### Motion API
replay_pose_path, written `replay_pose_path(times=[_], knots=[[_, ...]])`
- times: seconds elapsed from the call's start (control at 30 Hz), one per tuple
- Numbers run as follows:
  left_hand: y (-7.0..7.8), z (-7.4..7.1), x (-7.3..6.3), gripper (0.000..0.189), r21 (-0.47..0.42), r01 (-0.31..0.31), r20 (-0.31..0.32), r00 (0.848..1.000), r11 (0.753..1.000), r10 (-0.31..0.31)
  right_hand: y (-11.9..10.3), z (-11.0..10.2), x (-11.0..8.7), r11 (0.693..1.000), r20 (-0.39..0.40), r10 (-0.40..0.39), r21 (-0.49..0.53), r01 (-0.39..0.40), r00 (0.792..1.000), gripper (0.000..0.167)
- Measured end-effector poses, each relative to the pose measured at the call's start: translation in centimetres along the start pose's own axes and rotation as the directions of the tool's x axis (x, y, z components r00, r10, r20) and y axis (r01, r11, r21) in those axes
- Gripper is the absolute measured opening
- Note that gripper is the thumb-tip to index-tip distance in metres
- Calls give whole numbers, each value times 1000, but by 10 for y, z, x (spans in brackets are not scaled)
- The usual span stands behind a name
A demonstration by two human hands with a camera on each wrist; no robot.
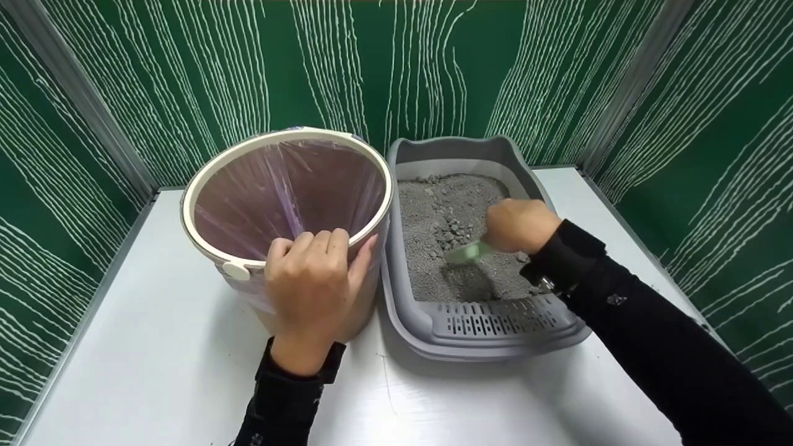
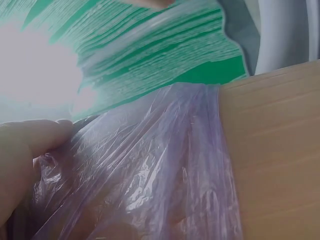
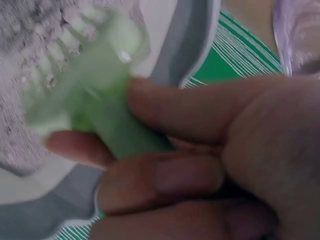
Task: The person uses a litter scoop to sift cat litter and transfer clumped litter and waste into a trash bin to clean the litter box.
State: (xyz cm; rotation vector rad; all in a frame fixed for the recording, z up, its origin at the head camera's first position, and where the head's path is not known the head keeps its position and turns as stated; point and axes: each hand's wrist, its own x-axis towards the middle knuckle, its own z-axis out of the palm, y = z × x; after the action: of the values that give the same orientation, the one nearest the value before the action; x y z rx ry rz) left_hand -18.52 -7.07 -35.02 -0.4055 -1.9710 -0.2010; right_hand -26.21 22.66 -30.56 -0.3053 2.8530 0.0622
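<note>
On the left stands a round trash can [image 1: 285, 135] lined with a thin purple plastic bag [image 2: 165, 165]. My left hand [image 1: 313, 282] grips its near rim, fingers over the edge and thumb on the outside. To the right, a grey litter box [image 1: 421, 337] holds grey cat litter [image 1: 427, 266] with small clumps near the middle. My right hand [image 1: 519, 226] holds a light green litter scoop [image 3: 85, 75] by its handle, fingers curled round it. The slotted head is over the litter, slightly blurred; in the head view I cannot tell whether it touches the surface.
Both containers stand side by side on a white table [image 1: 155, 347]. Green walls with white wavy lines [image 1: 421, 68] close in the back and both sides, with grey metal posts [image 1: 638, 80] in the corners. A slotted grate [image 1: 495, 321] forms the litter box's near edge.
</note>
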Motion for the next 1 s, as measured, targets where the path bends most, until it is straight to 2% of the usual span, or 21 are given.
replay_pose_path(times=[0.07, 0.23, 0.27, 0.33, 0.43, 0.53, 0.63, 0.87, 1.0], knots=[[0, 0, 0, 49, 4, -3, -5, 1000, 1000, 3, -2, 4, -2, 1000, 72, 2, 2, -2, 997, 44], [0, 2, -1, 48, 0, -11, -18, 1000, 1000, 11, -9, 14, -3, 1000, 161, 0, -13, 2, 987, 47], [0, 2, -1, 48, 0, -13, -18, 1000, 1000, 13, -10, 17, -3, 1000, 173, 6, -11, -4, 985, 50], [0, 3, -1, 48, 0, -15, -22, 1000, 1000, 15, -11, 25, 0, 1000, 173, 13, 3, -14, 985, 44], [0, 3, -1, 48, 3, -17, -19, 1000, 1000, 17, -12, 37, 7, 1000, 138, 14, 20, -17, 990, 46], [0, 1, 0, 48, 2, -15, -13, 1000, 1000, 15, -11, 49, 15, 1000, 56, -20, -2, 21, 998, 37], [0, 0, 0, 49, -1, -12, -2, 1000, 1000, 12, -11, 57, 24, 999, 9, -26, -31, 27, 1000, 31], [-1, 0, 0, 49, 8, -4, 17, 1000, 1000, 4, -5, 67, 45, 1000, -46, -9, -16, 8, 999, 31], [-1, 0, -1, 49, 8, -6, 13, 1000, 1000, 6, -1, 70, 58, 1000, -39, -11, -18, 10, 999, 28]])
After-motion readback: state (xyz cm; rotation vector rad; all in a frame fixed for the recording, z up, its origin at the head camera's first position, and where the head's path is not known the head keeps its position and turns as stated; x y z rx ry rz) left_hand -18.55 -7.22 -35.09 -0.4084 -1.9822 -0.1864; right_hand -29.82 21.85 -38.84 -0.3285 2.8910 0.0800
